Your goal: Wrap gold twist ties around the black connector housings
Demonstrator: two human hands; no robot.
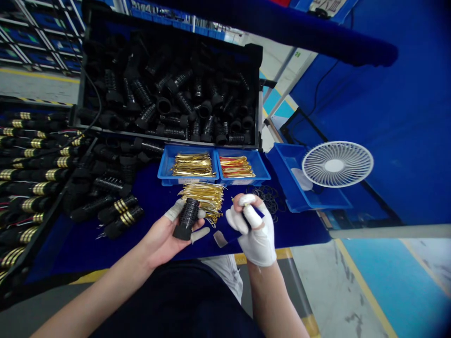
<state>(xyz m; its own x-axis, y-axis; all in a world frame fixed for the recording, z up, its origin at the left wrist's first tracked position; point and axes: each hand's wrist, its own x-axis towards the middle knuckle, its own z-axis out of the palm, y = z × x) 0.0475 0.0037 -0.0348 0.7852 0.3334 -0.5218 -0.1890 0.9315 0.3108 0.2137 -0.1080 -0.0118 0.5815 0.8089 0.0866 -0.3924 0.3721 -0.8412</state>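
My left hand, with pale covers on its fingertips, grips a black ribbed cylindrical part with a wider collar at its lower end. To its right, my right hand wears a white glove with some fingertips bare. Its thumb and index finger pinch together, and a tiny yellowish spot shows between them, too small to name. Just beyond both hands lies a pile of gold strips with wire ends. Black rings are scattered behind the right hand. Two black cylinders with gold bands rest left of my left hand.
A large black crate of ribbed black parts stands at the back. Blue trays hold gold strips, some with red. Banded cylinders fill a crate at left. A white round fan grille is by a blue bin at right.
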